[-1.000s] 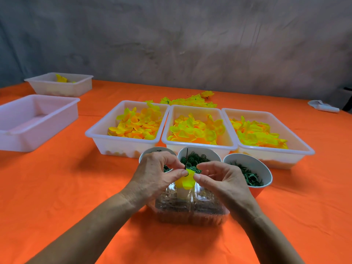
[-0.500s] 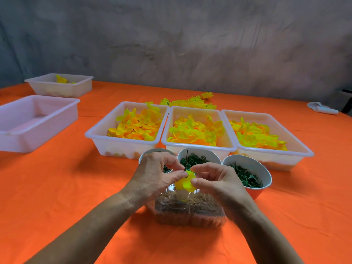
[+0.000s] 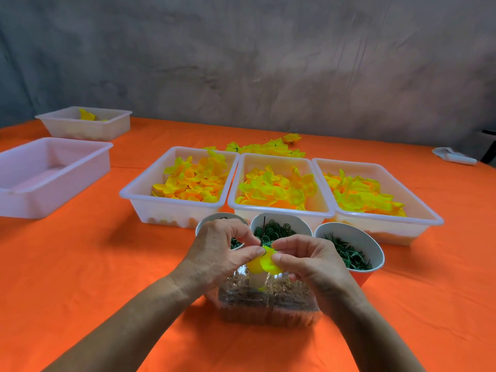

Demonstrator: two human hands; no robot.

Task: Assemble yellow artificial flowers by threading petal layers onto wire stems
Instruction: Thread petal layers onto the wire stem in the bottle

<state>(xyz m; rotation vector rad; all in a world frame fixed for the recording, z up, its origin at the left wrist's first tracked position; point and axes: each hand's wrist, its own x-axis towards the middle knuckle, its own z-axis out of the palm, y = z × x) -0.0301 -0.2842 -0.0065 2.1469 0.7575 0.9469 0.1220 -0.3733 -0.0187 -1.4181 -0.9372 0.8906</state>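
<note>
Little has shifted in a second: both hands stay at the yellow petal layer (image 3: 264,264), the right thumb now closer in. Head view — the left hand (image 3: 217,253) and right hand (image 3: 308,260) pinch the layer from either side, fingers (image 3: 255,252) narrow on its edges, just above the clear container (image 3: 268,304) on the orange surface (image 3: 80,277). A dark wire stem (image 3: 264,226) rises upright through the layer's centre — its long axis vertical, so the layer likely slides down it, both hands equally near.
</note>
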